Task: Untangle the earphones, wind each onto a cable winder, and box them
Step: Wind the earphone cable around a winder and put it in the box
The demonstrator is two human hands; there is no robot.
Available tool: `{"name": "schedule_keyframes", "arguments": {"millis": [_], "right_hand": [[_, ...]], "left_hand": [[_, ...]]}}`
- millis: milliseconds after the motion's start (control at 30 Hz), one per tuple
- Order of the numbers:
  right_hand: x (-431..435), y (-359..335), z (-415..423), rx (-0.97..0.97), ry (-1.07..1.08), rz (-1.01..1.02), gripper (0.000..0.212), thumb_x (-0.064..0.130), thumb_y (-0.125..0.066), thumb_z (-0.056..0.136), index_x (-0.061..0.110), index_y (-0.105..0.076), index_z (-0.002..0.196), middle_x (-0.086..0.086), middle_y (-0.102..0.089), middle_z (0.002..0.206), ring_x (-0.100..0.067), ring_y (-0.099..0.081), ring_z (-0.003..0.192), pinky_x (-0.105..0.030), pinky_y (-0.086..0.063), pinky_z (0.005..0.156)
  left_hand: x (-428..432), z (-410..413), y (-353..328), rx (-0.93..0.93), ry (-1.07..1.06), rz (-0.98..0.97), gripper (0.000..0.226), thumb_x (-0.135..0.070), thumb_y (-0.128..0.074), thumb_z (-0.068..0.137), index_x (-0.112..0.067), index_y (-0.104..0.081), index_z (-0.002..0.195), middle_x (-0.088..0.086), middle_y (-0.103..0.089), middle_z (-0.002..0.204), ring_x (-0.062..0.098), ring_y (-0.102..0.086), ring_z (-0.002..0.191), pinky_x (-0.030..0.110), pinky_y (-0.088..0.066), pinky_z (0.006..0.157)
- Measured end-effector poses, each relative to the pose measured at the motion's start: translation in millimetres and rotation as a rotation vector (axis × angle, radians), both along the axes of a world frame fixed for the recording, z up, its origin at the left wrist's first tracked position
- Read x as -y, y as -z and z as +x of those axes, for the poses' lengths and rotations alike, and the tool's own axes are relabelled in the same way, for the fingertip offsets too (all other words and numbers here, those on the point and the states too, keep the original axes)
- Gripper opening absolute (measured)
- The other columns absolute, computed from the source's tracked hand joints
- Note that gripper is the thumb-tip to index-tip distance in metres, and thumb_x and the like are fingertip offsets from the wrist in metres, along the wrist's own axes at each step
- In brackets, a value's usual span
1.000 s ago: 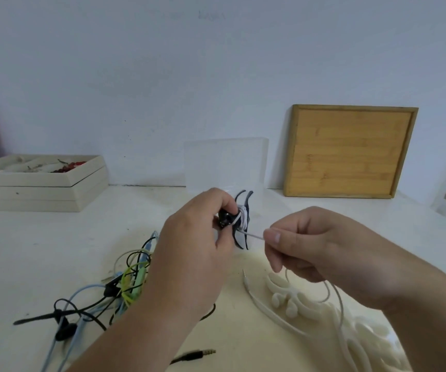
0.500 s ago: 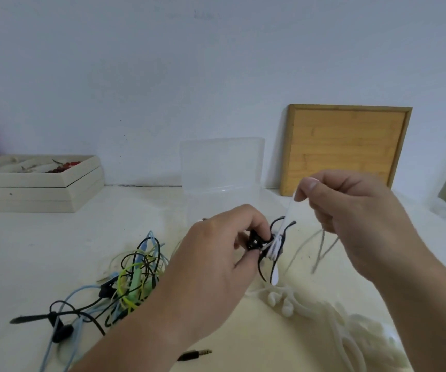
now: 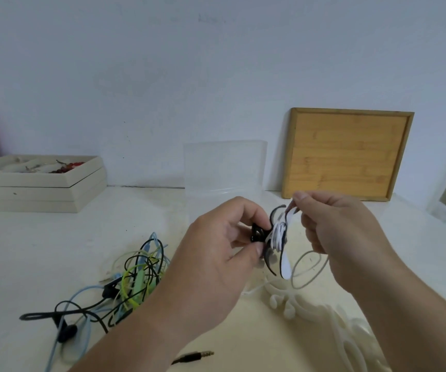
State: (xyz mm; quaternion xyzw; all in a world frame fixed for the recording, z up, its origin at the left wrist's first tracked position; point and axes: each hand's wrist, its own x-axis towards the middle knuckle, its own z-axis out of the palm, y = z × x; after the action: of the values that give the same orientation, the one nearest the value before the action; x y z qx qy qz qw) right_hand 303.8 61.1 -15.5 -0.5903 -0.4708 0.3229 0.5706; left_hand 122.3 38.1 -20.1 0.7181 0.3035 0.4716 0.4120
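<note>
Winds white cable (image 3: 277, 234), pinched in right hand (image 3: 334, 232), onto winder (image 3: 257, 234) pinched in left hand (image 3: 216, 253), with tangle (image 3: 138, 277) and boxing outstanding.

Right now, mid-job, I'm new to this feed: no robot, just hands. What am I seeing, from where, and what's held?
There is no machine: a person works with two bare hands, and the one picture comes from a camera on their head, looking forward and down. The left hand grips a black cable winder; the right hand pinches the white earphone cable partly wound on it, a loose loop hanging below. On the table lie a tangle of earphones at left, spare white winders at right, and a jack plug near the front. A clear box stands behind, by the wall.
</note>
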Motion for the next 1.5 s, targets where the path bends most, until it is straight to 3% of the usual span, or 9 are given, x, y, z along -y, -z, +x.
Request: {"name": "schedule_keyframes", "arguments": {"millis": [233,300,400,667,867,1033,1167,1333,1500], "right_hand": [[2,6,-9,0.188,-0.181,-0.112,0.029,0.005,-0.056,0.085,0.011,-0.066,0.058,0.006,-0.052,0.047,-0.008,-0.042,0.041,-0.023,-0.038,0.051],[5,5,-9,0.244,-0.246,-0.172,0.036,-0.002,-0.049,0.086,0.013,-0.06,0.056,0.006,-0.044,0.044,-0.011,-0.031,0.04,-0.023,-0.028,0.045],[9,7,-12,0.231,-0.458,-0.247,0.038,0.023,-0.053,0.099,0.012,-0.066,0.065,0.001,-0.037,0.053,-0.014,-0.023,0.049,-0.027,-0.018,0.049],[16,7,-12,0.356,-0.766,-0.17,0.041,0.04,-0.047,0.103,0.014,-0.075,0.089,0.009,-0.034,0.054,-0.016,-0.023,0.054,-0.028,-0.02,0.051],[23,-7,-7,0.399,-0.808,-0.094,0.04,0.045,-0.054,0.098,0.015,-0.076,0.081,0.005,-0.03,0.053,-0.018,-0.023,0.053,-0.033,-0.02,0.052],[25,-14,2,0.464,-0.744,-0.105,0.042,0.042,-0.058,0.094,0.012,-0.072,0.068,0.003,-0.03,0.052,-0.017,-0.023,0.053,-0.027,-0.022,0.051],[28,-14,-2,0.443,-0.841,-0.11,0.038,0.039,-0.055,0.091,0.016,-0.069,0.064,0.003,-0.032,0.051,-0.017,-0.025,0.052,-0.03,-0.022,0.052],[31,-15,-9,0.371,-0.948,-0.095,0.036,0.035,-0.055,0.093,0.017,-0.066,0.065,-0.001,-0.032,0.054,-0.016,-0.027,0.054,-0.025,-0.024,0.052],[30,-13,-11,0.319,-0.996,-0.115,0.038,0.031,-0.054,0.094,0.014,-0.061,0.061,-0.003,-0.028,0.053,-0.014,-0.024,0.05,-0.022,-0.023,0.05]], "left_hand": [[4,2,1,-0.054,0.014,0.071,0.032,0.013,-0.058,0.088,-0.019,-0.064,0.09,-0.005,-0.071,0.081,0.006,-0.066,0.075,0.012,-0.048,0.068],[4,1,1,-0.139,-0.113,0.217,0.032,0.005,-0.063,0.088,-0.027,-0.063,0.09,-0.011,-0.071,0.084,0.004,-0.068,0.085,0.01,-0.047,0.071],[2,-2,-2,-0.106,-0.293,0.328,0.025,-0.008,-0.064,0.088,-0.032,-0.061,0.094,-0.015,-0.07,0.087,0.005,-0.068,0.093,0.012,-0.047,0.071],[-8,-11,-3,-0.01,-0.483,0.22,0.03,-0.001,-0.067,0.089,-0.03,-0.061,0.091,-0.01,-0.073,0.077,0.002,-0.067,0.07,0.007,-0.042,0.058],[-12,-15,-4,0.057,-0.447,0.088,0.026,-0.004,-0.063,0.092,-0.03,-0.059,0.091,-0.001,-0.072,0.074,0.003,-0.038,0.037,0.013,-0.03,0.04],[-18,-17,-5,0.131,-0.426,0.013,0.026,-0.004,-0.057,0.092,-0.03,-0.059,0.094,-0.002,-0.073,0.095,0.014,-0.066,0.06,0.028,-0.041,0.048],[-16,-14,0,0.017,-0.422,0.086,0.028,-0.007,-0.057,0.094,-0.035,-0.056,0.092,0.0,-0.07,0.087,0.005,-0.044,0.041,0.014,-0.033,0.042],[-13,-7,6,-0.185,-0.491,0.291,0.027,-0.01,-0.062,0.091,-0.036,-0.055,0.095,-0.016,-0.061,0.086,0.011,-0.06,0.075,0.013,-0.042,0.061],[-11,-4,10,-0.222,-0.482,0.346,0.029,-0.01,-0.063,0.089,-0.037,-0.055,0.096,-0.018,-0.06,0.088,0.008,-0.06,0.081,0.017,-0.044,0.065]]}}
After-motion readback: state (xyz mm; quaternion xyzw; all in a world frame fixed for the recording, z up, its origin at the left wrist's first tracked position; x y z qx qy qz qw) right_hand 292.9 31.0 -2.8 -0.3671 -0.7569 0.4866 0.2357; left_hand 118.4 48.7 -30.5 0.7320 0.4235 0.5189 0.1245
